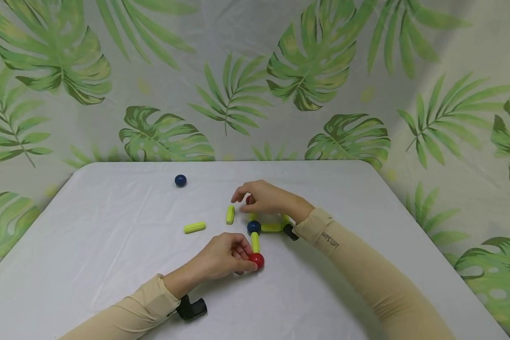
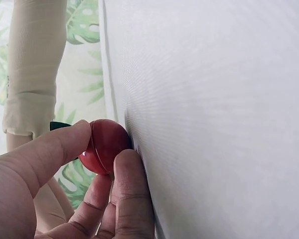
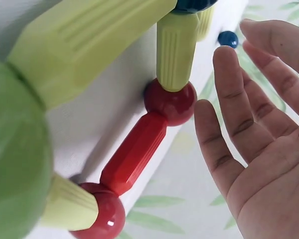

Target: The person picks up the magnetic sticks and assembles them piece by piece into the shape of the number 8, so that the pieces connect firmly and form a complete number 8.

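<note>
My left hand [image 1: 225, 257] pinches a red ball [image 1: 257, 260] at the near end of a yellow rod [image 1: 255, 242]; the left wrist view shows thumb and fingers on that red ball [image 2: 107, 144]. The rod joins a blue ball [image 1: 253, 227], from which another yellow rod [image 1: 271, 227] runs right. My right hand [image 1: 265, 197] hovers over the far part of this frame with loosely bent fingers, nothing between them. Beneath it, the right wrist view shows a green ball [image 3: 15, 149], a red rod [image 3: 133, 153] and two red balls, one at the corner [image 3: 172, 102]. A loose yellow rod [image 1: 230, 214] lies left of its fingertips.
Another loose yellow rod [image 1: 194, 227] lies farther left on the white table [image 1: 110, 236]. A single blue ball [image 1: 180, 180] sits near the far edge. Black wrist-worn devices show at the left wrist [image 1: 192, 309] and right wrist [image 1: 291, 232]. A leaf-patterned cloth [image 1: 238, 118] hangs behind.
</note>
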`<action>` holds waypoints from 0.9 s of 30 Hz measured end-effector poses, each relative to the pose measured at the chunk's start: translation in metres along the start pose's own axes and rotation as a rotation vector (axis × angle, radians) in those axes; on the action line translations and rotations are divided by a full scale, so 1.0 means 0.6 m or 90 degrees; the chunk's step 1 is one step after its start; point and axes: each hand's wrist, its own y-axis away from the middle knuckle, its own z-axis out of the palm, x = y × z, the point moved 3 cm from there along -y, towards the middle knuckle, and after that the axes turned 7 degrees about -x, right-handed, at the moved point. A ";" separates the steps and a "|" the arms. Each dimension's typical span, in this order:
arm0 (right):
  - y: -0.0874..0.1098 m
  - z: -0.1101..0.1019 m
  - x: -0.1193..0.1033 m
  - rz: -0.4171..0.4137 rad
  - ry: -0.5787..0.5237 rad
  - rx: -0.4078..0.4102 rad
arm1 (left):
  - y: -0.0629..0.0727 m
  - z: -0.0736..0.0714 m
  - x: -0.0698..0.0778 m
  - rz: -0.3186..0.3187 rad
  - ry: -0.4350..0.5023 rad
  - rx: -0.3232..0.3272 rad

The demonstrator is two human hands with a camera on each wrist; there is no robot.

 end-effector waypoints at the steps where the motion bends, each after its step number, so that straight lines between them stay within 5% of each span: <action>1: -0.003 0.000 -0.001 0.001 0.003 -0.002 | 0.000 0.000 0.000 0.001 0.001 -0.001; 27: -0.052 0.013 -0.012 0.041 0.103 -0.043 | -0.001 -0.002 -0.002 0.007 0.002 -0.004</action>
